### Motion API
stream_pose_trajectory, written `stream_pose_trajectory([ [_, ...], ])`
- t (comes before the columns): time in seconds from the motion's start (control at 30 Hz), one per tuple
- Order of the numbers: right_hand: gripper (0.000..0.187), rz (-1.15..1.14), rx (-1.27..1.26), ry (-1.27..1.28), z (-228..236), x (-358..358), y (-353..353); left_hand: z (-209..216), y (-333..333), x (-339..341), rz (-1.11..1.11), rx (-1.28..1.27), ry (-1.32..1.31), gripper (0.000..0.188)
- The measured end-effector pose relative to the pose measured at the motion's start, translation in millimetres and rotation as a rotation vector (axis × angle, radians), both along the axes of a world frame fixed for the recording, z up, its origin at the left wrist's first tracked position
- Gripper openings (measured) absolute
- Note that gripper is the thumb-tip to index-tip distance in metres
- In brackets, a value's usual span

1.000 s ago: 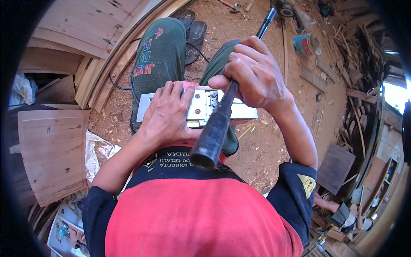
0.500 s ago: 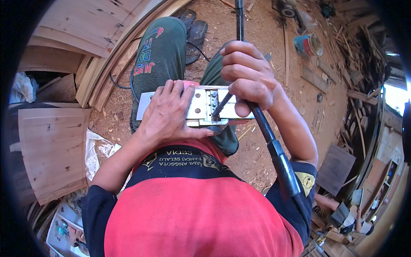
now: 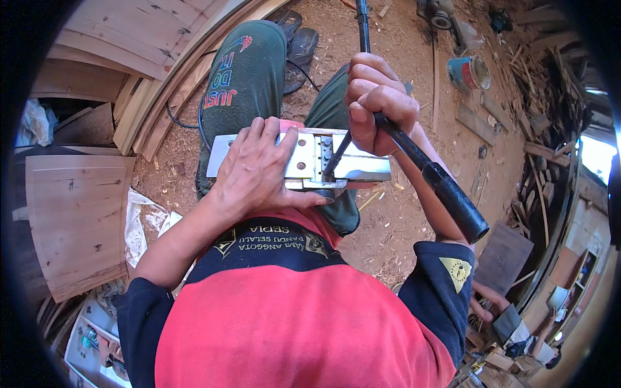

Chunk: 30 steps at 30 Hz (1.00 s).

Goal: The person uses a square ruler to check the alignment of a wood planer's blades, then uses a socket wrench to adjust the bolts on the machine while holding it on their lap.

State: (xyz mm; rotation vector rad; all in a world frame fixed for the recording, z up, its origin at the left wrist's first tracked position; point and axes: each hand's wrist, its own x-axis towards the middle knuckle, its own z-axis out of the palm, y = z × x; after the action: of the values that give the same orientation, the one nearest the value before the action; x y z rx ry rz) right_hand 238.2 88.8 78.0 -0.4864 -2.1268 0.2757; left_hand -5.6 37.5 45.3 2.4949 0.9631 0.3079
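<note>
A hand-held power planer (image 3: 370, 167) lies across my lap with its silvery sole up and bits of red body showing beneath. Its slot holds a cutter drum (image 3: 326, 153) with small bolts. My left hand (image 3: 253, 155) lies flat over the left part of the sole, thumb along the near edge. Above the planer's right half, my right hand (image 3: 380, 97) is wrapped round the middle of a black three-armed socket wrench (image 3: 453, 197). One arm of the wrench reaches down into the slot at the drum's near end; whether it sits on a bolt, I cannot tell.
Wood shavings cover the floor (image 3: 381, 226). Wooden panels (image 3: 77, 220) and curved boards stand at left. A paint can (image 3: 468, 72), planks and scrap wood lie at right. A cable runs beside my leg. At the lower right, another person's arm (image 3: 490, 299) shows.
The wrench has turned in my right hand: its near arm has swung outward to the right, away from my sleeve. My right wrist has rotated with it. My left hand stays on the planer.
</note>
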Motion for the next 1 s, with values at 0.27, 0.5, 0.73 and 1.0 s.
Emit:
stream_pose_trajectory([
  [0.27, 0.025, -0.019, 0.012, -0.061, -3.7, 5.8, -7.5, -3.2, 4.8, -3.8, -0.058, -0.044, 0.025, 0.115],
  [0.5, 0.015, 0.010, 0.123, 0.048, 11.3, 8.8, 18.0, 4.8, 4.7, -2.1, -0.032, -0.098, 0.032, 0.115],
  [0.73, 0.022, -0.052, 0.048, -0.042, -8.2, 23.4, 26.4, 3.7, 4.6, -1.9, -0.021, -0.068, 0.033, 0.115],
  [1.0, 0.025, -0.053, 0.068, -0.133, -10.3, 23.6, 32.9, 1.9, 5.5, -3.1, -0.020, -0.078, 0.036, 0.116],
])
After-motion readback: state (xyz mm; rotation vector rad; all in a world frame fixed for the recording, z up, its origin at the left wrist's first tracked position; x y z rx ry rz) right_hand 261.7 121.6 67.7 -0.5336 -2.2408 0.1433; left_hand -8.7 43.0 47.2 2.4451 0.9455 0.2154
